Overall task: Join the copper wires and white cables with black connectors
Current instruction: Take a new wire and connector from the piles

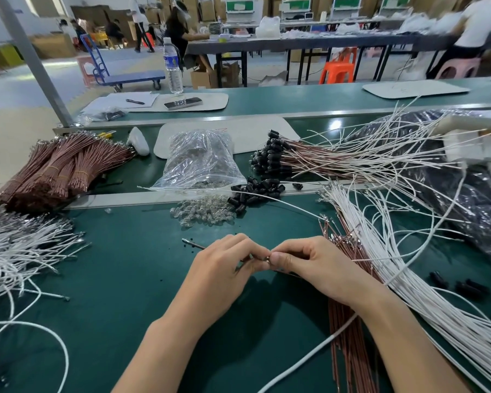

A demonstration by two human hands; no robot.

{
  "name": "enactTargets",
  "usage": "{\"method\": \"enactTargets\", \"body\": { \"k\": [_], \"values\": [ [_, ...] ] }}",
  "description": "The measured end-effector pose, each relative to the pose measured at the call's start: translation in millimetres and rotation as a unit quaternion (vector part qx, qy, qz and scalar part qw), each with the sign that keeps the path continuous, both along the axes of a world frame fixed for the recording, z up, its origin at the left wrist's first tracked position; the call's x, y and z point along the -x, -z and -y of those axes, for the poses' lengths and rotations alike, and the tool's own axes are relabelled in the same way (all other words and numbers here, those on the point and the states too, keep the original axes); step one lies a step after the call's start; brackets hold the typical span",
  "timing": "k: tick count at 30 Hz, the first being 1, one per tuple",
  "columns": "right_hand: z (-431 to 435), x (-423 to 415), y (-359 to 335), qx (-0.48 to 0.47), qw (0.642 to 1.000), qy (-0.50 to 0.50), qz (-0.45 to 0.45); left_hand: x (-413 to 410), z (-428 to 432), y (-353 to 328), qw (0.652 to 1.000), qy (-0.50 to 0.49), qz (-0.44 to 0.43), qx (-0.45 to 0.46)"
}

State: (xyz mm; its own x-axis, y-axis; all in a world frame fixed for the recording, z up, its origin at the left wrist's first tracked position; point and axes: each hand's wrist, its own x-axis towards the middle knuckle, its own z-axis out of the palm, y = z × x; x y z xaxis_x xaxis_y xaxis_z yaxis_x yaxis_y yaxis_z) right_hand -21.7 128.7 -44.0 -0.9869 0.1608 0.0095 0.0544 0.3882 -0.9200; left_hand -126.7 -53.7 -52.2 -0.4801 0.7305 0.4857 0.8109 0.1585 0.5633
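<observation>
**Fig.** Both hands meet thumb to thumb above the green bench (131,279), with the forearms converging from below. The left hand (227,265) pinches a copper wire (196,245), whose free terminal projects leftward past the knuckles. The right hand (304,262), fingers curled, pinches a small metal-tipped part (267,258) too hidden to name. Holding both ends close presumably aligns them for mating. Loose black connectors (255,191) lie beyond the fingertips, and white cables (408,279) fan out right of the right wrist, within reach.
</observation>
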Motion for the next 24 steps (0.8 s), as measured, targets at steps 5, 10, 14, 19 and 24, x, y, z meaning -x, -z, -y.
{"method": "enactTargets", "body": {
  "k": [5, 10, 14, 19, 24],
  "values": [
    [-0.5, -2.0, -3.6, 0.017, 1.0, 0.005, 0.002, -2.3, -3.4, -2.6, 0.999, -0.017, -0.036, -0.006],
    [-3.5, -4.2, -5.8, 0.006, 1.0, -0.006, 0.013, -4.3, -3.6, -2.1, 0.999, -0.004, -0.034, -0.005],
    [-5.8, -4.9, -3.8, 0.011, 1.0, -0.014, 0.02, -1.7, -1.9, -1.2, 1.0, 0.011, -0.023, -0.006],
    [-6.6, -4.8, -1.6, 0.01, 1.0, -0.012, 0.021, -0.6, -3.6, 2.4, 1.0, 0.009, -0.002, -0.022],
    [-8.3, -4.6, -1.4, 0.007, 1.0, -0.015, 0.026, 0.0, -3.6, 3.1, 0.999, 0.015, 0.018, -0.021]
  ]
}}
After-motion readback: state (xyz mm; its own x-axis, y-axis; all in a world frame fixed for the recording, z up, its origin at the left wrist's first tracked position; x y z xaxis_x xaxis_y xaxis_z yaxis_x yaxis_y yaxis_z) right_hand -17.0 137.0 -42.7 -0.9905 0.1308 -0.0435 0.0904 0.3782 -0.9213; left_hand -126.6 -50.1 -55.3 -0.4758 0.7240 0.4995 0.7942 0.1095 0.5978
